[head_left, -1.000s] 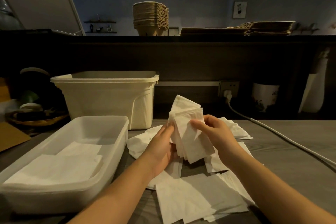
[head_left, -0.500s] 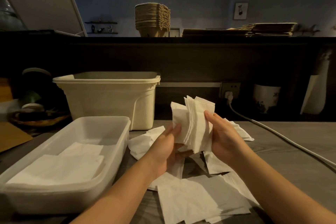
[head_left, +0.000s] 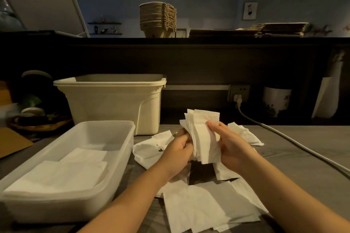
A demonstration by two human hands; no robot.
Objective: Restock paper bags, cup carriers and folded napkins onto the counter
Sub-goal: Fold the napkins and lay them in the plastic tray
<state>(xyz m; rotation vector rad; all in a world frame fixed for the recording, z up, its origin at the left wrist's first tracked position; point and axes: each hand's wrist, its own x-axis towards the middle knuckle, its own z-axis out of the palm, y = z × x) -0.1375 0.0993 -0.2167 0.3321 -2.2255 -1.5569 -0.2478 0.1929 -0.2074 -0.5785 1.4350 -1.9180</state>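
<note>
Far left, in dim light, a woven basket (head_left: 40, 126); just beside it, on the grey table (head_left: 303, 157), a clear plastic tub (head_left: 121, 138) with flat white napkins (head_left: 62, 174) lying inside; behind the tub, a cream bin (head_left: 113, 104), upright; high above, on the dark counter ledge (head_left: 208, 41), a stack of cup carriers (head_left: 158, 19); centre, left hand (head_left: 177, 149) curled round the left edge of a napkin stack (head_left: 204, 136) held on end above the table; right hand (head_left: 233, 145) pinching the same stack from the other side, thumb across the front, fingers behind; underneath, loose napkins (head_left: 200, 208) scattered over the table; further right on the ledge, flat paper bags (head_left: 280, 29); below, a white cord (head_left: 284, 136) plugged into a wall socket (head_left: 238, 93).
</note>
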